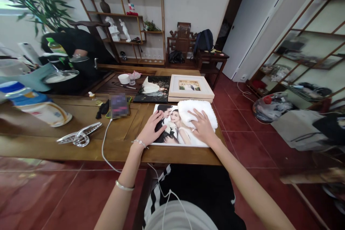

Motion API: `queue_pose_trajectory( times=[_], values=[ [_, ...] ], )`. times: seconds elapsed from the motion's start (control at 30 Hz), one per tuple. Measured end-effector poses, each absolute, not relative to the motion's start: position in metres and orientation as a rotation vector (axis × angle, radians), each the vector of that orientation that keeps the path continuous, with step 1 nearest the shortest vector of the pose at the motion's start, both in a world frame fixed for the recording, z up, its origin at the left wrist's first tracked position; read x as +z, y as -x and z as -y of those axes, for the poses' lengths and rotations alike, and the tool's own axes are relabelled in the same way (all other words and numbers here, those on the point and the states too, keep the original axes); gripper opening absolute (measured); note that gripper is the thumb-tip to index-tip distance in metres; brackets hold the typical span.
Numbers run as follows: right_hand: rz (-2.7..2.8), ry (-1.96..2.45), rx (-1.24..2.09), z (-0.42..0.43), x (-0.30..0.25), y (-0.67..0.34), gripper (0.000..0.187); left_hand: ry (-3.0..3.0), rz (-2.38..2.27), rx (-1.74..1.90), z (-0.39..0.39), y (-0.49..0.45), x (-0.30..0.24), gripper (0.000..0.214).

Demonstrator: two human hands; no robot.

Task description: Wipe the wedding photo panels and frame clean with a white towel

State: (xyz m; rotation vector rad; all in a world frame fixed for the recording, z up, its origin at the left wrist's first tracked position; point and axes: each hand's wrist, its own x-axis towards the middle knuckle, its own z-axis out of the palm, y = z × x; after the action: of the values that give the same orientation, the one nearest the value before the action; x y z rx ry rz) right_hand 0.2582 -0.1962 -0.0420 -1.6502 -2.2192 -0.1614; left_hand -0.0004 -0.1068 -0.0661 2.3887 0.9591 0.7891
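A wedding photo panel [172,129], showing a couple in black and white clothes, lies flat at the table's near edge. My left hand [155,126] rests on its left side with the fingers apart. Over the panel's upper right corner is a folded white towel [208,109]. My right hand [201,125] lies on that towel with spread fingers, pressing it from above; the palm side is hidden. Just behind stand a framed photo [206,84] in a pale, thick frame and a dark photo panel [159,95] with a white dress on it.
On the wooden table [113,147] to the left are a phone [120,106] with a white cable, a silver metal stand [79,134] and a large bottle [37,104] with a blue cap. A person in black [81,43] sits beyond the pots [61,76].
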Motion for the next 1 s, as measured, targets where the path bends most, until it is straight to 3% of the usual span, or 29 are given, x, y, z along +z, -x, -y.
queue_pose_trajectory(
  times=[0.3,0.67,1.0],
  values=[
    [2.183,1.722,-0.201,0.184,-0.020,-0.262,0.035,-2.352,-1.009,0.798,0.114,0.000,-0.070,0.055],
    [2.264,1.732,-0.146,0.177,-0.032,-0.248,0.038,-2.283,-1.014,0.882,0.113,-0.002,-0.066,0.054],
    [2.348,1.705,-0.060,0.275,-0.031,-0.222,0.027,-2.272,-1.063,0.865,0.116,-0.001,-0.064,0.054]
  ],
)
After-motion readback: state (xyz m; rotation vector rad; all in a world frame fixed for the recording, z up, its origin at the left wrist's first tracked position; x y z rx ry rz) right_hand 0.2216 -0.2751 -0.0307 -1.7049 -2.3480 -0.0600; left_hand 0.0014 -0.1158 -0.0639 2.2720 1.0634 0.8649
